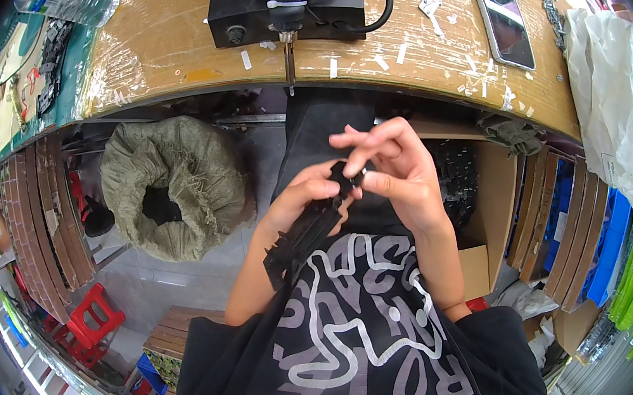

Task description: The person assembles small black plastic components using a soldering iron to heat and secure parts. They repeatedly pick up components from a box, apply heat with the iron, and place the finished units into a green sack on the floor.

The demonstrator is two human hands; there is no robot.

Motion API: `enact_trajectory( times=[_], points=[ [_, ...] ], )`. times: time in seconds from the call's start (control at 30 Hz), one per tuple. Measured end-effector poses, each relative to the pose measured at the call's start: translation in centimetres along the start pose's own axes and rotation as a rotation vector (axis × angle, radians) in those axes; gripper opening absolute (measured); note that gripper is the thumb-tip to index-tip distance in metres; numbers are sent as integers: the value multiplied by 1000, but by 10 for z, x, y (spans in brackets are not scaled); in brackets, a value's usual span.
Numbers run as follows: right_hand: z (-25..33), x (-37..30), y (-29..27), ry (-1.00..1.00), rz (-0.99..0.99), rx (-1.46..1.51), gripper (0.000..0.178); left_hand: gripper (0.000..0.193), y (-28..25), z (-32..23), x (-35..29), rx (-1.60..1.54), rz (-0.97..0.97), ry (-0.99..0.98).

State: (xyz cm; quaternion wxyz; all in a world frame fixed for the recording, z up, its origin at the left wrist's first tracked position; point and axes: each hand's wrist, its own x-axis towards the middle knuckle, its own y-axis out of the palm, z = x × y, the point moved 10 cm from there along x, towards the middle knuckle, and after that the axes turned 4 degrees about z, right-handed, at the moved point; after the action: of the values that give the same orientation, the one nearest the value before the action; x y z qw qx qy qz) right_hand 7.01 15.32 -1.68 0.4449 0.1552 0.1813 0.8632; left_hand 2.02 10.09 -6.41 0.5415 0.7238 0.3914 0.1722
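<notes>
Left hand [302, 193]: grip closed around a long, black, ribbed plastic part [307, 237], held above the lap, short of the counter's front edge. Right hand [397, 169]: thumb at the part's upper end, some fingers lifted; cannot tell whether its grip pinches. Film-covered, wood-coloured counter [151, 48]: a black-handled tool with slim metal tip [289, 60] overhangs the front edge, beyond the hands. Open room between the left forearm and a round, green woven sack [173, 175]; right side tighter, a brown cardboard box [499, 212] near the forearm.
</notes>
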Motion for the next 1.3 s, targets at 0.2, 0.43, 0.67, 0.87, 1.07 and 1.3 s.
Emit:
enact_trajectory(
  times=[0.2, 0.43, 0.67, 0.87, 1.07, 1.3],
  points=[
    [-28, -2, -13, 227, -193, -94, 38, 12, -26, -78, -30, 644, -673, 555],
    [-48, -15, 22, 499, -86, 182, 28, 7, -25, -98, -30, 700, -664, 632],
    [-46, -14, 22, 470, -112, 186, 27, 3, -18, -102, -28, 691, -679, 631],
    [-41, -13, 23, 462, -134, 189, 27, 3, -18, -102, -27, 677, -651, 641],
    [-40, -11, 24, 456, -128, 199, 25, 3, -18, -103, -28, 670, -669, 647],
    [-41, -10, 22, 444, -140, 202, 25, 5, -17, -106, -26, 699, -681, 638]
  ],
)
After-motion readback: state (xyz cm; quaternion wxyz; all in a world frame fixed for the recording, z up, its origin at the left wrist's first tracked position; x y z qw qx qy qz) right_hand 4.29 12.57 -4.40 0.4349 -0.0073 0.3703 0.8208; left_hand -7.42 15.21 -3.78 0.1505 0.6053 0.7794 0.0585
